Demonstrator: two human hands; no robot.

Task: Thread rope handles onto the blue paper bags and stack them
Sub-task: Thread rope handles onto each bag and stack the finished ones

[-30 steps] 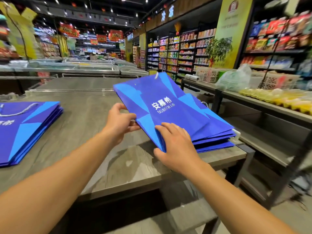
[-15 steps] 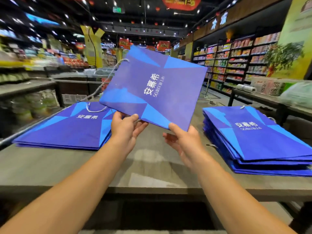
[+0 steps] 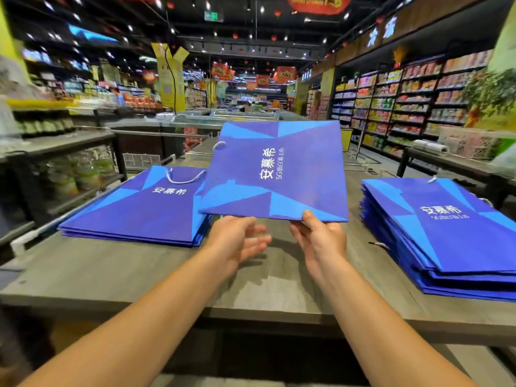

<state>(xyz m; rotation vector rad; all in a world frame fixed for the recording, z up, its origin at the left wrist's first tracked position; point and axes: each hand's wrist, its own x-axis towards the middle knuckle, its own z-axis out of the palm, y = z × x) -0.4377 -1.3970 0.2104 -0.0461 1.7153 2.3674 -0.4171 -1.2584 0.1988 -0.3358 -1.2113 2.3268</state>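
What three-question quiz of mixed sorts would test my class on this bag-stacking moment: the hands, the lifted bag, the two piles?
1. True or false: both hands grip the lifted bag.
2. Which hand pinches its near edge? A) left hand B) right hand
3. Fill in: a white rope handle lies in plain view on top of the ____ pile, while the right pile is the taller one.

Key: 1 false, the left hand is off it, fingers loose; 2 B; 3 left.
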